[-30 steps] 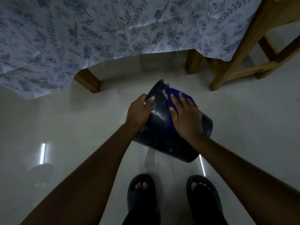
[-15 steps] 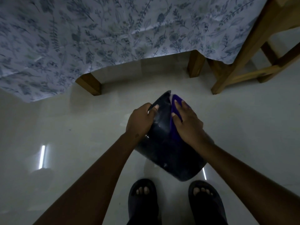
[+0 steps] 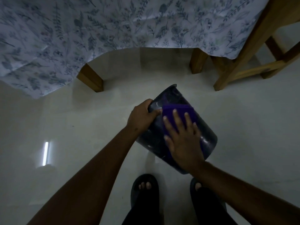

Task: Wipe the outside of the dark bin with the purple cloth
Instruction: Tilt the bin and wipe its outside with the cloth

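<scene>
Both hands were on the dark bin [image 3: 206, 127], which we held tipped on its side above the pale floor [image 3: 81, 127], its mouth toward the far side and its base near our sandalled feet [image 3: 144, 187]. Our left hand [image 3: 141, 117] was closed around the rim at the bin's left edge, steadying it. Our right hand [image 3: 183, 140] lay flat with fingers spread, pressing the purple cloth [image 3: 168, 114] against the upturned wall; it clasped nothing, only pushed down. We judged ourselves midway through wiping the outside, with the cloth covering just the upper face. Next, it seemed, we needed to drag the cloth along the wall and then turn the bin with the left hand, since the underside and the right flank looked unreached. Beyond stood a table under a floral tablecloth [image 3: 113, 26].
</scene>
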